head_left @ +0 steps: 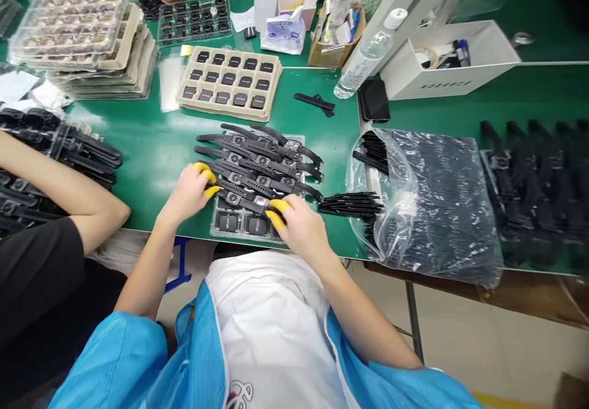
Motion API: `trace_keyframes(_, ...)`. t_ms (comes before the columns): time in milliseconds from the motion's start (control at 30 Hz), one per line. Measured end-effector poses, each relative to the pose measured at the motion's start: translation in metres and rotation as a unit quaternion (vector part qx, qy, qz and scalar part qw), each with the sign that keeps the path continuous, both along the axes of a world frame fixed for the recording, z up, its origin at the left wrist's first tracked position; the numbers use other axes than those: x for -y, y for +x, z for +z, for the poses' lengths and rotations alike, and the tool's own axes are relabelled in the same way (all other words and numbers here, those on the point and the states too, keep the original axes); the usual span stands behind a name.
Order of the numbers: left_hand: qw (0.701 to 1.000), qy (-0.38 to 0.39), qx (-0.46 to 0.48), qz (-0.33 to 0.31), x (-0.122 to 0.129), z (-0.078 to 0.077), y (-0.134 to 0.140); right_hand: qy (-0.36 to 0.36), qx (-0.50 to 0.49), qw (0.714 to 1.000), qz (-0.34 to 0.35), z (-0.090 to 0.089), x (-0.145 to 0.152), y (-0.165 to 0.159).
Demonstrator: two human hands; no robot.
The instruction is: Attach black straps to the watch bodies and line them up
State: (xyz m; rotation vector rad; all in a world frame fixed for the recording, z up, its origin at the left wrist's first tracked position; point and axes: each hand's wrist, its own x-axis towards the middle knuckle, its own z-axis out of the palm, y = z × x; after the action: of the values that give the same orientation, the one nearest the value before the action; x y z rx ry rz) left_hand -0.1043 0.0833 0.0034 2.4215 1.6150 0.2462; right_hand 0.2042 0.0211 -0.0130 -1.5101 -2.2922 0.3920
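My left hand and my right hand wear yellow finger covers on thumb and forefinger. Between them lies a black smartwatch, face down, with its strap stretched left to right. The left fingers pinch one strap end, and the right fingers close on the other side. More strapped watches lie in slanting rows over a clear plastic tray. In the tray's front row sit square black watch bodies without straps, partly covered by my right hand.
Right of the tray, black straps spill from a clear bag. Behind stand a beige tray of watch bodies, a water bottle, a phone and a white box. A co-worker's arm reaches in at left.
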Motion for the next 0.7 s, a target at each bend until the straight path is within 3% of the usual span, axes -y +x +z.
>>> trace_keyframes(100, 0.995, 0.042, 0.092, 0.015, 0.029, 0.000, 0.022, 0.046, -0.040, 0.995, -0.085, -0.002, -0.006, 0.051)
trace_keyframes(167, 0.990, 0.028, 0.131, -0.048, 0.051, 0.001, 0.050, 0.051, -0.026, 0.988, -0.141, -0.004, -0.015, 0.090)
trace_keyframes(233, 0.985, 0.028, 0.115, -0.126, 0.071, 0.001, 0.084, 0.027, 0.009, 0.982, -0.185, -0.007, -0.026, 0.126)
trace_keyframes(333, 0.984, 0.036, 0.014, -0.171, 0.089, -0.003, 0.130, -0.046, 0.075, 0.965, -0.245, -0.012, -0.040, 0.159)
trace_keyframes(500, 0.980, -0.007, -0.117, -0.164, 0.094, -0.001, 0.172, -0.193, 0.189, 0.888, -0.372, -0.018, -0.053, 0.161)
trace_keyframes(567, 0.977, -0.030, -0.142, -0.156, 0.091, 0.005, 0.180, -0.191, 0.201, 0.882, -0.381, -0.020, -0.055, 0.155)
trace_keyframes(700, 0.972, -0.062, -0.162, -0.155, 0.085, 0.017, 0.188, -0.158, 0.183, 0.896, -0.372, -0.025, -0.055, 0.153)
